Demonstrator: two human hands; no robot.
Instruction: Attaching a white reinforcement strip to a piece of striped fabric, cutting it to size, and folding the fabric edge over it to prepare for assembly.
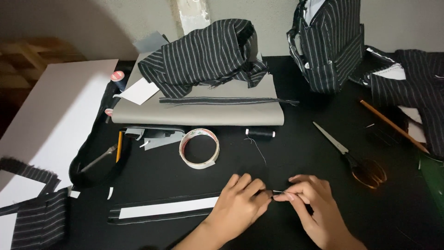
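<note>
My right hand (311, 203) pinches a thin needle (279, 191) by its end at the front of the black table (305, 139); my left hand (243, 200) closes fingertips on the other end. Light, stiff and slippery, it seems best held mid-shaft. Black thread (257, 150) trails limply to the spool (260, 133), with tape roll (199, 148) and scissors (349, 153) near.

On your black tabletop (305, 153) a roll of tape (199, 148) lies just below a grey folded cloth (199, 111) that carries a heap of pinstriped fabric (203, 55). To your right you have scissors (351, 155) beside a long pencil (393, 126), and a white board (55, 115) lies far left.
</note>
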